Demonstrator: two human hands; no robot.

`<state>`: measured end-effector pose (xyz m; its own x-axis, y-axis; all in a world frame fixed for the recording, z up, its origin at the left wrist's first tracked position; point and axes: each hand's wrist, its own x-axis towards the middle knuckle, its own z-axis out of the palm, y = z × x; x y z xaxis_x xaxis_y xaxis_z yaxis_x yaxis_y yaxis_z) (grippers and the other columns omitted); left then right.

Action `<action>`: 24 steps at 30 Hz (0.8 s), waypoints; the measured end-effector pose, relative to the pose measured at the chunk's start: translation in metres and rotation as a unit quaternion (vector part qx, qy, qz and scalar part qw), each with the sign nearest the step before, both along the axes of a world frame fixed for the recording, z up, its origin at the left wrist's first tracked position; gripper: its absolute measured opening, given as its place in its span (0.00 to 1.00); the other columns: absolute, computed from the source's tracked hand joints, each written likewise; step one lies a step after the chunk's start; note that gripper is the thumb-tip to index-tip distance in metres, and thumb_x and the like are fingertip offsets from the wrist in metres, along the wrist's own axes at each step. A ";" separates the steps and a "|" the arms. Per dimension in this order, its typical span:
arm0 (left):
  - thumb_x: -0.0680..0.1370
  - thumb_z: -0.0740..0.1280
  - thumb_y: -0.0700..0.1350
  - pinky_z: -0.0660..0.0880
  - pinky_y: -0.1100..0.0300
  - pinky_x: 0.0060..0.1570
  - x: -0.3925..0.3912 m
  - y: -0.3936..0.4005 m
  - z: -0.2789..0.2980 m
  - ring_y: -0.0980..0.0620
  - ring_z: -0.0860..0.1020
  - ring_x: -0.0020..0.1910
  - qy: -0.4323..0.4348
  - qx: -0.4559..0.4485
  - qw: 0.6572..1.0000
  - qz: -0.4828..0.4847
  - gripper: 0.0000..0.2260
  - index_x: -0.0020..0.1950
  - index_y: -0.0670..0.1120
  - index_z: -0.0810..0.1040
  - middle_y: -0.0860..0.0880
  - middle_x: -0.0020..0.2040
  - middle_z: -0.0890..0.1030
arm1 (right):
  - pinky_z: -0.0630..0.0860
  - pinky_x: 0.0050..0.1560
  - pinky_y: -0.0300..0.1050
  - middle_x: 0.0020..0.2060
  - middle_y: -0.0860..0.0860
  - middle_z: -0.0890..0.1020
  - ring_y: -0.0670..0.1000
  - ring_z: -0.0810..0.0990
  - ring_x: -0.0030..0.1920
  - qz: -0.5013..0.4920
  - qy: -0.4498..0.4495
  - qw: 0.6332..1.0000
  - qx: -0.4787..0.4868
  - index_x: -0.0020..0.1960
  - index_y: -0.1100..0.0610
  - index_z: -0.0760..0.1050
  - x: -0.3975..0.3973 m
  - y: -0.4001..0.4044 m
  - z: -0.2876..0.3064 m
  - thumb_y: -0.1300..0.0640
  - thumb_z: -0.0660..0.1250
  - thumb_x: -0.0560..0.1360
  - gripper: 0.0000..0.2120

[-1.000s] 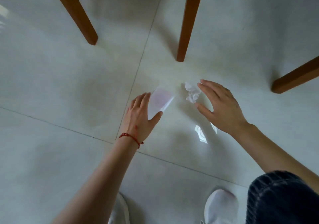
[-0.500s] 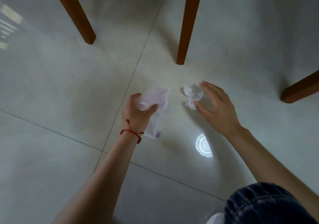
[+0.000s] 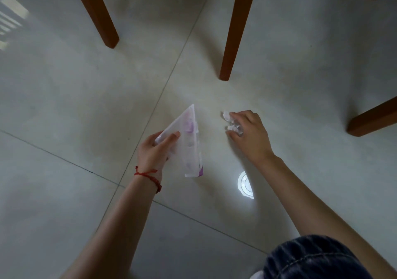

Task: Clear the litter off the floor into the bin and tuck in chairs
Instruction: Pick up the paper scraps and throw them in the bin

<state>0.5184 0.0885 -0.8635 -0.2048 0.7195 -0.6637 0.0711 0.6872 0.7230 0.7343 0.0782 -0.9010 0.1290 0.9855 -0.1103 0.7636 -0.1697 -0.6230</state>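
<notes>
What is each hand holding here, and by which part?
Left hand pinches the plastic wrapper at its left edge. Right hand has its fingers curled round the crumpled tissue, mostly covering it.

Both forearms are bare, no sleeves showing. A red braided cord bracelet (image 3: 150, 176) circles the left wrist. Well right of the bracelet, dark blue denim trousers (image 3: 318, 259) with visible seam stitching.

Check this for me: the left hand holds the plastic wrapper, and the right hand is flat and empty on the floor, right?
Not quite. The head view shows the right hand curled around a crumpled tissue, not flat and empty. The left hand does hold the plastic wrapper.
</notes>
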 end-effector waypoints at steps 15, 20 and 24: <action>0.62 0.72 0.49 0.75 0.47 0.54 -0.010 0.001 0.042 0.47 0.78 0.46 -0.027 -0.019 0.999 0.026 0.21 0.52 0.42 0.78 0.42 0.48 0.80 | 0.75 0.40 0.30 0.32 0.49 0.80 0.38 0.77 0.31 -0.258 0.378 0.880 -0.126 0.40 0.49 0.80 -0.018 -0.015 0.082 0.67 0.71 0.69 0.12; 0.61 0.72 0.48 0.76 0.48 0.54 -0.019 -0.007 0.091 0.46 0.79 0.46 -0.037 -0.039 0.998 0.037 0.26 0.55 0.38 0.77 0.41 0.50 0.80 | 0.77 0.42 0.32 0.31 0.44 0.83 0.41 0.80 0.34 -0.284 0.402 0.856 -0.156 0.40 0.49 0.80 -0.026 -0.027 0.134 0.67 0.71 0.69 0.12; 0.61 0.72 0.49 0.76 0.50 0.52 -0.024 -0.011 0.140 0.47 0.79 0.45 -0.037 -0.045 0.998 0.029 0.26 0.55 0.38 0.77 0.41 0.48 0.80 | 0.76 0.40 0.32 0.32 0.48 0.82 0.42 0.79 0.32 -0.307 0.418 0.840 -0.159 0.43 0.52 0.80 -0.032 -0.031 0.185 0.68 0.70 0.69 0.11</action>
<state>0.4941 0.0775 -0.7232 -0.1932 0.6450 -0.7394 -0.0222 0.7505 0.6605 0.7027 0.0475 -0.7164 0.3490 0.6646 -0.6607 -0.2101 -0.6316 -0.7463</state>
